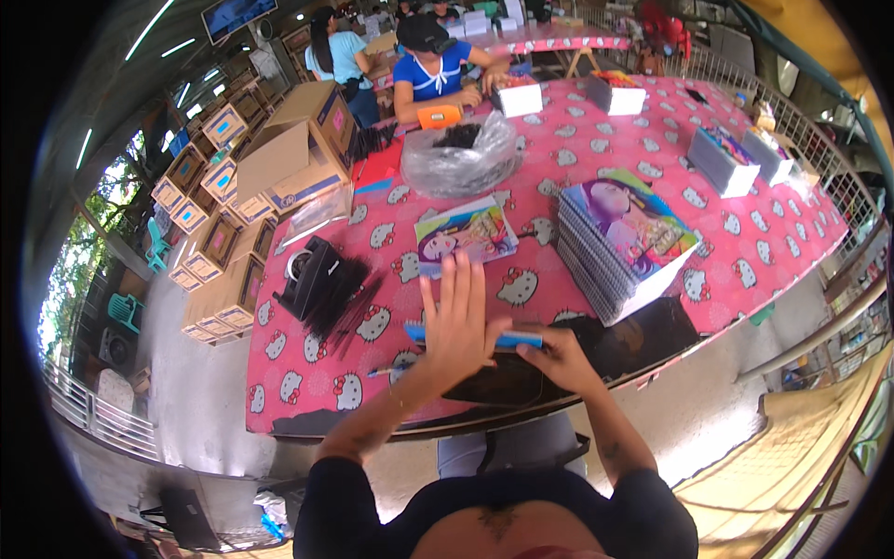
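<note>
Lying at ten o'clock from the right grip (559,360) pinching it, the blue item (518,339) is overlapped by the outstretched left grip (456,324).

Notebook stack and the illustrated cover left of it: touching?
Apart. The head view shows pink tablecloth between the notebook stack and the illustrated cover.

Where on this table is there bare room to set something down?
Free: the table right of the big stack; its near-left corner, this side of the tape dispenser. Crowded: around left hand, right hand, blue item and booklet.
</note>
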`<state>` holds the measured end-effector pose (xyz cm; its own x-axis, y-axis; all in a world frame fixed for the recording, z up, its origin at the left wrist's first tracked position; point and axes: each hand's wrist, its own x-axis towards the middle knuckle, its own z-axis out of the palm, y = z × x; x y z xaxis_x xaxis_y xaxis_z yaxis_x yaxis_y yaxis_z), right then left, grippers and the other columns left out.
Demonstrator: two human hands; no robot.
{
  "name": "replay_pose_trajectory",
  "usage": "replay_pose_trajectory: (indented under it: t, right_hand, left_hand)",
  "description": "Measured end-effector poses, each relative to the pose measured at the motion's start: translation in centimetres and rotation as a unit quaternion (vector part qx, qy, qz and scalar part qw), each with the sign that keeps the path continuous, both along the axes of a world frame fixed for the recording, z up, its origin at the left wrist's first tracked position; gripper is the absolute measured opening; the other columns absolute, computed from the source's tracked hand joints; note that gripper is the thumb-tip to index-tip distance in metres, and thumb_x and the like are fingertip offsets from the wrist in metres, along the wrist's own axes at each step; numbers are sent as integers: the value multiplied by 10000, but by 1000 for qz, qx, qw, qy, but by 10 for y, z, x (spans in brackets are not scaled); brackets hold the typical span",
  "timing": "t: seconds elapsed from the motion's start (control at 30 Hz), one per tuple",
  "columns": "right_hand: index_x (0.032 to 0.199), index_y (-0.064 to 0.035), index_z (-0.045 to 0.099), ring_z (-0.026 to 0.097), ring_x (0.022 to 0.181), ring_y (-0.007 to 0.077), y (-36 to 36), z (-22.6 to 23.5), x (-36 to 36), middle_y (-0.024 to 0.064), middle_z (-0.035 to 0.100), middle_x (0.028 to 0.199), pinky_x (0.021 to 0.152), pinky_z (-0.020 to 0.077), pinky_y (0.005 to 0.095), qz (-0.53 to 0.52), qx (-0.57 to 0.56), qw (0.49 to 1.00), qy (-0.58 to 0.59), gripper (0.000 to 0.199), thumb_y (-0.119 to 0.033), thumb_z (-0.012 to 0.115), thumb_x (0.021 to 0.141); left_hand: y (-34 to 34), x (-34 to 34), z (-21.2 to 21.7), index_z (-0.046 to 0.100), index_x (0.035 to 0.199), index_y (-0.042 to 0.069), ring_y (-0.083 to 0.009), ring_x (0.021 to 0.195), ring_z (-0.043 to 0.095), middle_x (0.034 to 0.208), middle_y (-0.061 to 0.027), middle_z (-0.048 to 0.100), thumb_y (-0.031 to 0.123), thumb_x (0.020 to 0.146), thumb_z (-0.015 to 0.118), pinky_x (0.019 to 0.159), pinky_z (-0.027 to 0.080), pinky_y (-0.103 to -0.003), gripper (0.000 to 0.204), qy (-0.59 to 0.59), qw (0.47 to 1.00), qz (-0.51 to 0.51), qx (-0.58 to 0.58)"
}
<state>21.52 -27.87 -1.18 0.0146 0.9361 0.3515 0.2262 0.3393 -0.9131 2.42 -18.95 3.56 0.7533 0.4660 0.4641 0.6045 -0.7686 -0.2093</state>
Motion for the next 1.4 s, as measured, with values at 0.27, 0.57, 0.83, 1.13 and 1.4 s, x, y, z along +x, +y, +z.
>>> replay_pose_trajectory:
  t: [0.27, 0.57, 0.83, 1.13, 1.4]
  right_hand:
    - [1204, -9, 682, 551, 674, 146, 4, 8, 0, 139, 680, 826, 644, 473, 312, -8, 6, 999, -44, 268, -82, 651, 948]
    - [1040, 3, 668, 632, 696, 314, 4, -3, -4, 189, 665, 843, 651, 492, 382, -26, 29, 998, -52, 140, -77, 660, 925]
    - [1132, 6, 676, 674, 723, 279, 0, 10, -2, 185, 701, 905, 665, 515, 361, -18, 16, 999, -42, 238, -63, 681, 904]
    - [1117, 56, 708, 670, 846, 90, -2, 21, 33, 113, 743, 895, 780, 558, 287, 11, -51, 998, 23, 210, -48, 679, 937]
    - [933, 30, 685, 683, 802, 144, 14, 40, 43, 77, 697, 852, 751, 551, 286, 89, 4, 996, -24, 83, -18, 703, 868]
  left_hand:
    - [1, 10, -1, 423, 1461, -60, -408, 1475, 326, 1551, -268, 382, 615, 958, 459, 1168, 177, -638, 843, 10, 999, -22, 22]
    - [3, 17, 3, 326, 1498, -106, -475, 1485, 273, 1543, -350, 335, 663, 994, 313, 1178, 106, -658, 919, 16, 1000, -13, 17]
    - [-23, 12, -1, 361, 1506, -77, -394, 1512, 273, 1602, -253, 320, 499, 1062, 334, 1192, 91, -632, 727, -65, 993, -67, -68]
    - [-15, 11, 6, 699, 1012, 100, -221, 896, 691, 927, -30, 717, 228, 903, 731, 1217, 140, -584, 171, -206, 949, -166, -173]
    - [-14, 11, 9, 691, 1017, 89, -240, 811, 668, 861, -41, 691, 229, 899, 735, 1160, 275, -543, 188, -205, 944, -170, -196]
